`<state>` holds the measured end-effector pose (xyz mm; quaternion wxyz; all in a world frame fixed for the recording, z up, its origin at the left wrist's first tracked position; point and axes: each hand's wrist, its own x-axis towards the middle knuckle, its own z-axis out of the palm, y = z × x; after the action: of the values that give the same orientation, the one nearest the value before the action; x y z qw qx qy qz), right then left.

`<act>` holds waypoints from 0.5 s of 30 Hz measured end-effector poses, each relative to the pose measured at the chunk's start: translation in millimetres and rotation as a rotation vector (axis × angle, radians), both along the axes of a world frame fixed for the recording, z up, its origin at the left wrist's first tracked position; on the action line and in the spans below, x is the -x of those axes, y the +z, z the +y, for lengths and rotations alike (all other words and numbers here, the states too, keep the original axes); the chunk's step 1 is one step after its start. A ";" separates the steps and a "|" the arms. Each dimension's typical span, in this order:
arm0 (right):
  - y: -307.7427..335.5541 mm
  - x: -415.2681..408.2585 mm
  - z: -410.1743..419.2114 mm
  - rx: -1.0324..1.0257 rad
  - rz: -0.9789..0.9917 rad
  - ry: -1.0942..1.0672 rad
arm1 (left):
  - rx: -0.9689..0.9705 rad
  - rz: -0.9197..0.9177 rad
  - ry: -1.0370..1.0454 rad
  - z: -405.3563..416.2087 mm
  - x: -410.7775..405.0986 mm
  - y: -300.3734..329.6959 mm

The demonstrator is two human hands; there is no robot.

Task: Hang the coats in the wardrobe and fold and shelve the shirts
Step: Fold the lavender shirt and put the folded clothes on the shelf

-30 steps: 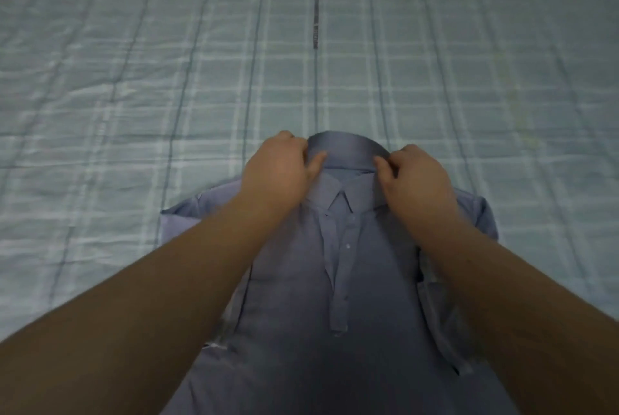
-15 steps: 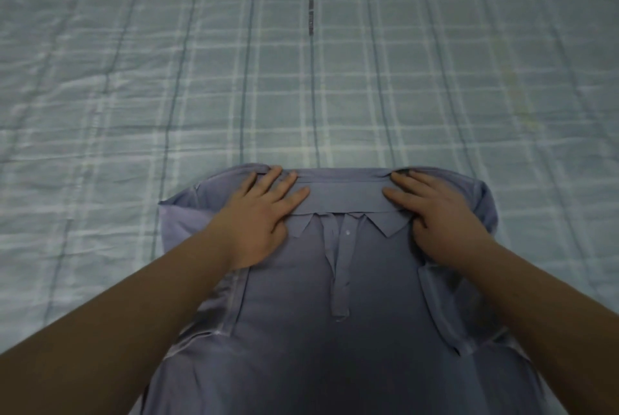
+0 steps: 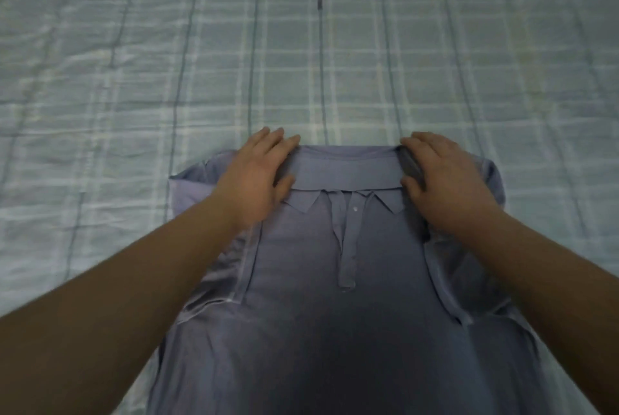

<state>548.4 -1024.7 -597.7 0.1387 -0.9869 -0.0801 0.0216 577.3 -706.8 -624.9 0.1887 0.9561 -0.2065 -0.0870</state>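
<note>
Filling the whole frame behind everything: a pale green plaid bedspread (image 3: 134, 63), faintly rumpled, a dark seam running down from the top centre. Spread over it from the centre to the bottom edge: a blue-grey shirt (image 3: 301, 331), front up, placket unbuttoned at the neck, sleeves already tucked in along both sides. Across its top, in the middle of the frame: the collar (image 3: 348, 170), now lying flat and squared, no longer standing up pinched as a second ago. At the collar's left end: the left hand (image 3: 258, 177), fingers straight and flat, pressing cloth, gripping nothing. At the right end: the right hand (image 3: 445, 180), likewise flat with fingers extended, pressing the shoulder. Both slid outward from the collar's centre since half a second ago. Judged from this: smoothing nearly done, body folds and shelving not yet begun.
</note>
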 end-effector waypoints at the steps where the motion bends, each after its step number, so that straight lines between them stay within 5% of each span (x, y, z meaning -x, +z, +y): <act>1: 0.6 22.0 5.6 -0.012 -0.056 0.011 | 0.019 -0.054 -0.010 0.4 19.3 1.8; 5: -4.2 110.7 31.5 -0.034 -0.051 0.077 | 0.032 -0.124 -0.075 1.1 95.5 10.3; 15: -13.5 323.9 52.4 -0.097 0.162 0.113 | -0.001 0.105 -0.036 30.8 338.9 26.2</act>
<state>224.5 -972.3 -611.3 0.1909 -0.9679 -0.1251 0.1049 238.4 -676.0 -598.7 0.1970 0.9465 -0.2135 -0.1404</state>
